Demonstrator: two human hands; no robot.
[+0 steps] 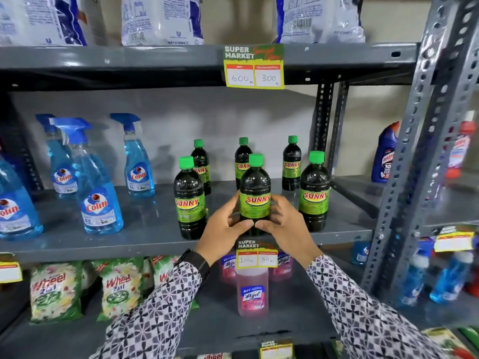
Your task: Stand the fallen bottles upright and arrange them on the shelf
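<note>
On the left of the grey metal shelf (145,237) stand the blue Colin spray bottles (99,193), upright and well apart from your work. Next comes the front-left Sunny bottle (189,200), upright, green cap on top. Your left hand (224,225) wraps the lower left side of the middle Sunny bottle (255,195), and your right hand (283,224) closes on its right side, thumbs nearly touching in front. The bottle stands upright near the shelf's front edge, between its two neighbours. Behind it, three more Sunny bottles (291,164) form a back row. To the right stands the front-right Sunny bottle (314,193). No bottle appears to lie fallen, so you seem to be at the arranging step: ease this one into line with the front pair, label forward, then release without nudging either neighbour.
</note>
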